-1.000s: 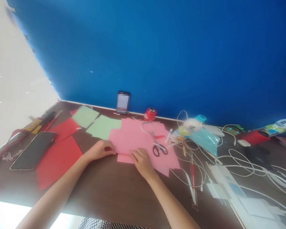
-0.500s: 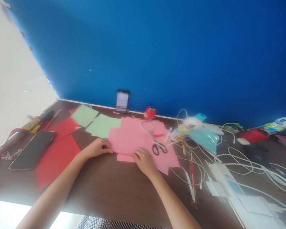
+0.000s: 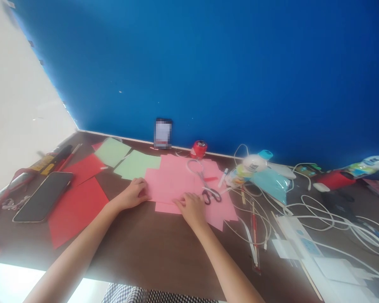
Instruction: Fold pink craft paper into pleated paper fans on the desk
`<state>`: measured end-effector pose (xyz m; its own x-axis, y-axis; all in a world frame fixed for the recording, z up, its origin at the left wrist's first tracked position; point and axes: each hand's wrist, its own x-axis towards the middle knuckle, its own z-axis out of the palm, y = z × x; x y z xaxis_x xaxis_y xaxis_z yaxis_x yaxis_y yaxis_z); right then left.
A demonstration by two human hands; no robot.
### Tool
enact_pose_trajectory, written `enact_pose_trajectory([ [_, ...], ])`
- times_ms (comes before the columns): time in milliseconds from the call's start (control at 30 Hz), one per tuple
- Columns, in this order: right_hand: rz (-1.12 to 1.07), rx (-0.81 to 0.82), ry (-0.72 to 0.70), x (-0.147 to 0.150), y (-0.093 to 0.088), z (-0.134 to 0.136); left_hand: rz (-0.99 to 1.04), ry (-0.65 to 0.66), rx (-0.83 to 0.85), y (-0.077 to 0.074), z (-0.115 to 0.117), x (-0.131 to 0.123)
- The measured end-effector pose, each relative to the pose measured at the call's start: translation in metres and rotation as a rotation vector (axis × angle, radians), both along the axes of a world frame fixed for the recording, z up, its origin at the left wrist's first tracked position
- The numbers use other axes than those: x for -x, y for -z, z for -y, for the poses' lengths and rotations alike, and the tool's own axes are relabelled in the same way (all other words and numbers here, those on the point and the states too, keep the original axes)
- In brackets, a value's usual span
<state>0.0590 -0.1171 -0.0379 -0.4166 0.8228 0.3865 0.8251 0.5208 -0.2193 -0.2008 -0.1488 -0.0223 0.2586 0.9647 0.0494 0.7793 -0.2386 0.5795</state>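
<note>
Several sheets of pink paper (image 3: pixel 167 183) lie overlapped at the middle of the table. At the near left corner of the top sheet, my left hand (image 3: pixel 135 194) is closed, its thumb and fingertips pinching the paper. My right hand (image 3: pixel 191 206) grips the same sheet's near edge, thumb at the edge and fingers bent over the top. Just right of it, scissors (image 3: pixel 205 185) with dark handles rest on the pink paper, blades pointing away. Beside them are a small red strip (image 3: pixel 211 179) and a white glue stick or marker (image 3: pixel 222 178).
Green sheets (image 3: pixel 139 165) and red sheets (image 3: pixel 78 210) lie to the left, near a phone (image 3: pixel 43 197). A red round container (image 3: pixel 198 149) stands at the back by the blue wall (image 3: pixel 208 75). White cables (image 3: pixel 316 210), a glue bottle (image 3: pixel 252 165) and packets crowd the right.
My right hand has shifted slightly right along the near edge, its fingers lying flatter over the paper. My left hand keeps its hold at the corner, with its fingers a little more bunched.
</note>
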Motion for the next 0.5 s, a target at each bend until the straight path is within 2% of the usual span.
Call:
enact_pose_trajectory([
  [133,-0.016,-0.001,0.02,0.001,-0.001,0.0,-0.129,0.044,-0.146,-0.009,0.004,-0.004],
  [267,-0.021,-0.002,0.023,0.002,-0.002,0.0,-0.27,0.167,-0.316,-0.014,0.014,-0.032],
  [400,-0.002,-0.025,0.041,0.002,-0.004,0.002,-0.405,0.032,-0.312,-0.002,0.031,-0.069],
  [500,0.033,-0.061,0.053,0.003,-0.007,0.005,-0.39,-0.038,-0.304,0.012,0.042,-0.084],
])
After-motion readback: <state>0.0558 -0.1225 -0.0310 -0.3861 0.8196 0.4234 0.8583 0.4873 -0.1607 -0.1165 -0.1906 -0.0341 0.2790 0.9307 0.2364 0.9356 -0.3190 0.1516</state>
